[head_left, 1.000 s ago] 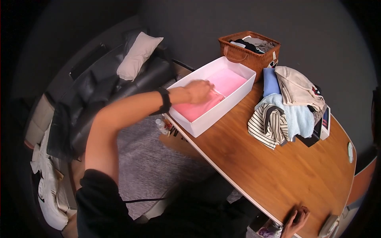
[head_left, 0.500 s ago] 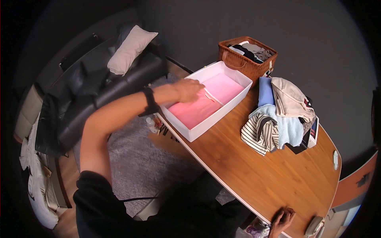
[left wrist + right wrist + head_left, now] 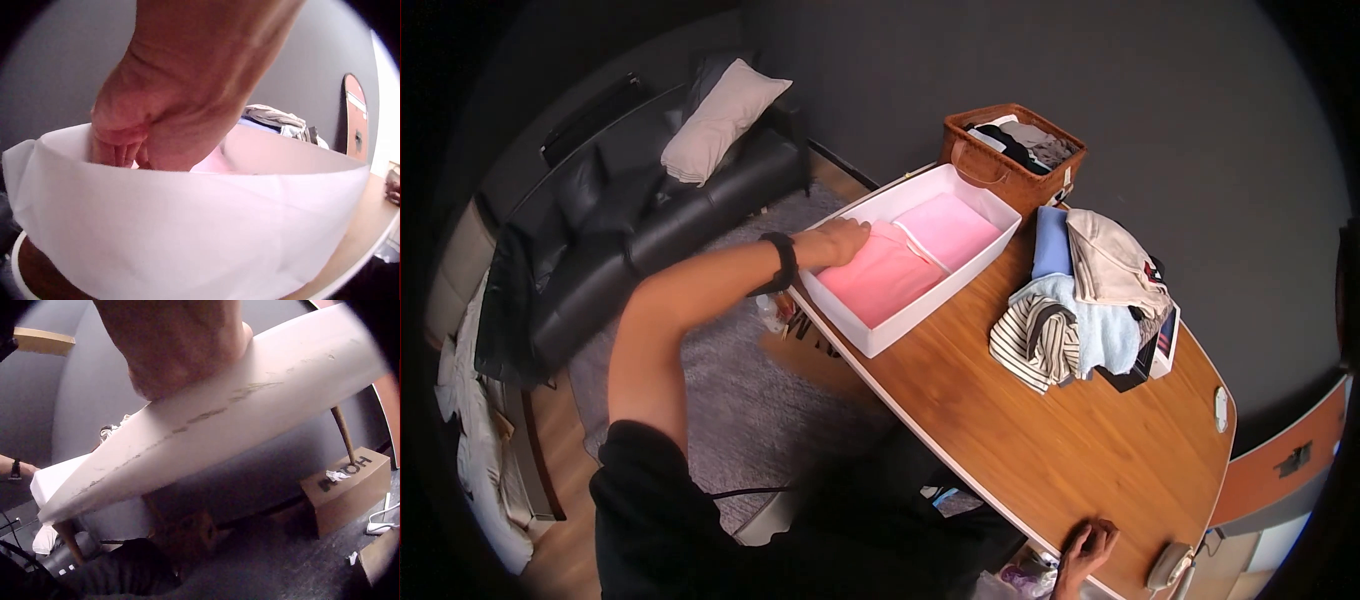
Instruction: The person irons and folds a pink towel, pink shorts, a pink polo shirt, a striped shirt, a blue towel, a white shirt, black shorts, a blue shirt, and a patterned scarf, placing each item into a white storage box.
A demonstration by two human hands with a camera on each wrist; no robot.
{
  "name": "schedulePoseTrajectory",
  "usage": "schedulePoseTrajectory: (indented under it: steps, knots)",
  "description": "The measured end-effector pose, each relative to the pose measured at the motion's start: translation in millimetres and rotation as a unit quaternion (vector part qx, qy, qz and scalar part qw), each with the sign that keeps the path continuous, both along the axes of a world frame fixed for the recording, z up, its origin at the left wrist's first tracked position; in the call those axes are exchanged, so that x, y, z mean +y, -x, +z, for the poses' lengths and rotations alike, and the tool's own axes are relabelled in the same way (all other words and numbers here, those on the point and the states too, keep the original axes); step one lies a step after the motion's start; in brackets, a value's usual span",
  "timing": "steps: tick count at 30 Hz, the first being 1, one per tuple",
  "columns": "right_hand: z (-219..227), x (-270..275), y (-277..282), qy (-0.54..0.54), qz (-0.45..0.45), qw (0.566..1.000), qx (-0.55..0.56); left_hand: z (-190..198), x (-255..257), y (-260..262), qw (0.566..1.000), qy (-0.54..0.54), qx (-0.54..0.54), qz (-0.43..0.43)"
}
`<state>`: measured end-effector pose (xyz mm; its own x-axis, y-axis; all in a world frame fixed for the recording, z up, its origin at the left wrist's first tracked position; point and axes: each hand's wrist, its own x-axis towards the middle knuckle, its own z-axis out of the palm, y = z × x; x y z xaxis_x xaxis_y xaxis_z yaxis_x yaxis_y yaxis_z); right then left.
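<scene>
The left hand (image 3: 843, 240) is inside the white box (image 3: 870, 338), upper middle of the frame, at its near-left end. Its fingers (image 3: 119, 152) are curled down onto the pink cloth (image 3: 878, 278) that lies flat in the box; if they pinch it, I cannot tell. The right hand (image 3: 1088, 545) rests on the tabletop (image 3: 1050, 440) edge, lower right, fingers bent over the rim. The box stands very near the tabletop edge, so a strong push could slide it off. A pull could also wrinkle the cloth.
</scene>
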<state>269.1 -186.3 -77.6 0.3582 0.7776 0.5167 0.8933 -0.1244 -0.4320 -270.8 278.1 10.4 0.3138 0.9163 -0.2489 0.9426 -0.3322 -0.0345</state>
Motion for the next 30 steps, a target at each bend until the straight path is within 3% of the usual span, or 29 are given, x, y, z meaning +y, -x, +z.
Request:
schedulePoseTrajectory:
  steps: [2,5,11,14,17,23,27,28,30]
  knots:
    - [2.0,1.4,3.6,-0.003,-0.015,0.999,0.034,15.5,-5.9,0.5,0.999,0.01,0.035,-0.033]
    - [-2.6,-0.3,-3.8,0.001,0.001,1.0,0.015,23.4,-16.1,-8.0,0.996,0.028,-0.058,0.068]
    - [-9.3,0.9,-5.4,-0.008,-0.025,0.999,0.021,7.8,-8.6,5.5,0.993,0.049,0.085,-0.07]
    - [-14.3,1.8,-6.1,-0.018,-0.029,0.999,0.039,9.9,-18.7,1.1,0.996,-0.01,0.052,-0.066]
    - [-9.1,-1.2,-7.0,0.005,-0.013,1.0,0.019,18.3,-26.8,-6.8,0.999,-0.013,-0.033,0.012]
    - [-12.2,-0.7,-9.3,-0.01,0.001,1.0,0.022,3.0,-9.7,8.3,0.993,0.038,0.091,-0.067]
    - [-2.2,3.3,-1.4,-0.015,-0.012,1.0,0.023,-2.0,-14.6,11.0,0.989,-0.082,0.07,-0.101]
    - [-6.1,2.2,-4.6,-0.018,-0.02,0.999,0.022,15.3,-23.8,0.9,0.989,-0.065,0.086,-0.1]
    - [-11.9,-1.5,-11.5,-0.014,-0.013,1.0,0.007,9.2,-18.8,-5.1,0.991,-0.047,0.092,-0.089]
